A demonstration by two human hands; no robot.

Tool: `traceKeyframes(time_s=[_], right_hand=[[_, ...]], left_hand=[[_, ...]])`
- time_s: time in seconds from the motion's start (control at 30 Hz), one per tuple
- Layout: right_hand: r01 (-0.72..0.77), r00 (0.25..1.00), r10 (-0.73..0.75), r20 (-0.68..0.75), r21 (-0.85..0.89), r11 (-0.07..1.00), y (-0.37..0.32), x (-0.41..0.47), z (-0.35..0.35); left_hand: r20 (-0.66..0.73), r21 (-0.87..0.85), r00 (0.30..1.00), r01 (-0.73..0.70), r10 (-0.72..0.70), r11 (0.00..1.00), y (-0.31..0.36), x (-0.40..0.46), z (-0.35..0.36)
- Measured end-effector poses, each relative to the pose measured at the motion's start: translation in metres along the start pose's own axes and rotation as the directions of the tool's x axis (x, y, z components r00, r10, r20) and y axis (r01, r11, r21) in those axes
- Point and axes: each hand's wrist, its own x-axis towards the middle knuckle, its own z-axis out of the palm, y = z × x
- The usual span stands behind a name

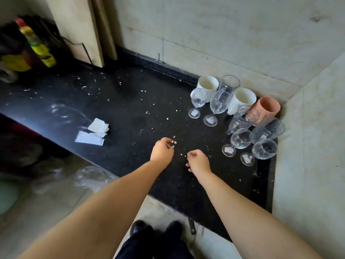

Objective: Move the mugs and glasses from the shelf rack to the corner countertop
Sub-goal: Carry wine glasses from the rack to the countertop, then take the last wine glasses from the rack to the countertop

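Dim light; left edge blurred; glare on countertop (56, 109).

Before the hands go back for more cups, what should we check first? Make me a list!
1. Left hand free of glassware: ok.
2. Right hand free of glassware: ok.
3. Glasses already upright in the corner, like the front wine glass: ok.
4. Pink mug upright: ok.
5. Bare countertop left for more: ok, though crumbs litter it.
6. More cups left on the shelf rack: cannot tell, it is out of view.
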Motion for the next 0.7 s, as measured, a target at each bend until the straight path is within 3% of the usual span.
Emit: traceKeyframes(time_s=[0.2, 0.43, 0.53, 0.7], right_hand=[[0.307, 0.941, -0.256, 0.223, -0.237, 0.922, -0.051, -0.056, 0.075], [0.513, 0.824, -0.345, 0.450, -0.330, 0.793, -0.091, -0.146, 0.190], [0.637, 0.745, -0.423, 0.516, -0.363, 0.680, -0.094, -0.208, 0.257], [0.823, 0.564, -0.500, 0.658, -0.400, 0.403, -0.101, -0.302, 0.354]], left_hand=[[-0.215, -0.057, 0.973, 0.068, -0.079, 0.996, -0.067, -0.035, -0.089], [-0.398, -0.190, 0.901, 0.105, -0.174, 0.976, -0.164, -0.115, -0.192], [-0.449, -0.160, 0.871, 0.142, -0.200, 0.977, -0.227, -0.170, -0.242], [-0.541, -0.052, 0.804, 0.261, -0.247, 0.964, -0.316, -0.252, -0.318]])
